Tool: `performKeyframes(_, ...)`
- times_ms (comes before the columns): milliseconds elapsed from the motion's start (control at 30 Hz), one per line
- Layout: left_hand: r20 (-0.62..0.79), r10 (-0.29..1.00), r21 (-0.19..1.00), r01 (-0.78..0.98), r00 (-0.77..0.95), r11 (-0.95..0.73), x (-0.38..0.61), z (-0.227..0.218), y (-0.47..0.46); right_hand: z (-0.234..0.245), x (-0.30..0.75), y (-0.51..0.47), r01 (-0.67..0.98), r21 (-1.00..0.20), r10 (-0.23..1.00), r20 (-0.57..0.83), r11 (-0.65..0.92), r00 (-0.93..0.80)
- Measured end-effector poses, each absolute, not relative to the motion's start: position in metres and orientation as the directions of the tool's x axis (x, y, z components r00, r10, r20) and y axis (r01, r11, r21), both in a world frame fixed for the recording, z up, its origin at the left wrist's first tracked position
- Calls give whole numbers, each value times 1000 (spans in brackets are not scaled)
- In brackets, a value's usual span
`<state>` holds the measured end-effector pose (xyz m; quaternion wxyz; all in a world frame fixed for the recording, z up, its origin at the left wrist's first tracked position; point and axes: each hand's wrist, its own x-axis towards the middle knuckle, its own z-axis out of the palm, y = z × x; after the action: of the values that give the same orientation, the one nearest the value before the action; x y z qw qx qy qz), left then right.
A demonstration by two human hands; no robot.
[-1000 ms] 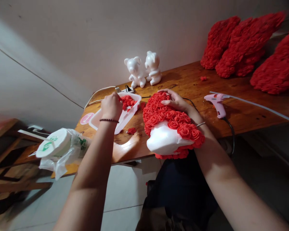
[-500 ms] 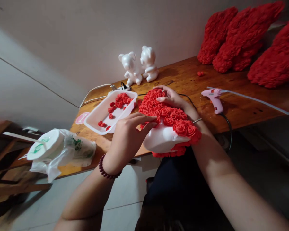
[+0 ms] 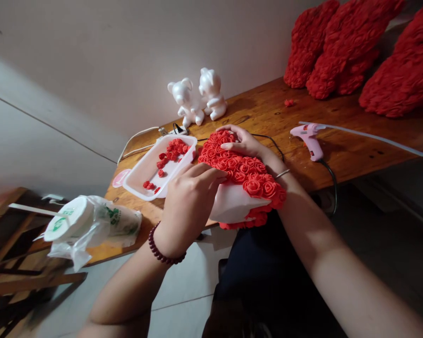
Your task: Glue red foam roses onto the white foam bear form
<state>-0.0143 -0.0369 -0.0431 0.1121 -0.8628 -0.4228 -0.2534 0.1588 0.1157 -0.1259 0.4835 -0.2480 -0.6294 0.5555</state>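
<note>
A white foam figure point(image 3: 229, 203), largely covered in red foam roses point(image 3: 238, 166), is held above my lap at the table edge. My right hand point(image 3: 245, 142) grips its far end, fingers curled over the roses. My left hand point(image 3: 193, 199), wearing a dark beaded bracelet point(image 3: 162, 251), has thumb and fingers pinched at the border between the roses and the bare white surface. The rose at those fingertips is mostly hidden by the hand. Left of the figure, a white plastic tray point(image 3: 136, 180) holds loose red roses point(image 3: 176, 149).
A pink glue gun point(image 3: 309, 138) with a long glue stick lies to the right. Two white bear figures point(image 3: 186, 103) sit by the wall near a power strip point(image 3: 176, 131). Several rose-covered shapes point(image 3: 352, 47) stand back right. A bagged cup point(image 3: 91, 218) is at left.
The left hand's fingers have rolled further over the edge of the roses, hiding the rose they pinch. The right hand keeps its grip. The whole view has shifted slightly.
</note>
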Motion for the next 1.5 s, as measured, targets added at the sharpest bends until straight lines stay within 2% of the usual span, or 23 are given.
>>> performKeyframes(200,416,624,-132,723,661,-678,-15,-39,-34,-117,163,84,-333,-898,834,405,287,-374)
performKeyframes(300,384,596,-139,682,706,-718,-20,-37,-31,-118,163,83,-365,-881,818,434,299,-378)
performKeyframes(467,353,611,-123,683,708,-720,-23,-34,-27,-132,156,110,-303,-912,826,387,277,-410)
performKeyframes(633,296,623,-196,684,724,-702,-20,-29,-24,-136,153,118,-318,-907,818,396,277,-416)
performKeyframes(700,324,611,-246,688,722,-683,-21,-32,-23,-133,154,114,-321,-910,825,385,264,-413)
performKeyframes(800,444,569,-279,710,692,-646,-27,-42,-22,-129,157,109,-304,-920,841,359,247,-405)
performKeyframes(933,684,459,-196,749,567,-632,-39,-57,-27,-129,156,116,-254,-933,850,341,254,-401)
performKeyframes(1000,713,424,-169,723,559,-670,-44,-62,-33,-131,154,121,-243,-936,848,338,256,-410)
performKeyframes(1133,563,426,-249,637,708,-730,-51,-67,-41,-133,152,126,-226,-939,850,332,258,-410)
performKeyframes(1233,475,515,-280,678,713,-680,-49,-68,-43,-131,153,122,-213,-942,858,327,261,-397)
performKeyframes(1333,427,563,-230,687,707,-689,-46,-65,-42,-127,156,116,-202,-943,857,325,263,-400)
performKeyframes(1400,490,583,-112,710,648,-696,-50,-59,-35,-125,158,112,-194,-943,848,327,269,-417)
performKeyframes(1467,634,656,65,816,410,-574,-66,-53,-18,-123,160,109,-186,-946,837,323,267,-442)
performKeyframes(1500,685,696,166,884,216,-437,-78,-50,-6,-123,161,107,-191,-947,832,318,258,-455)
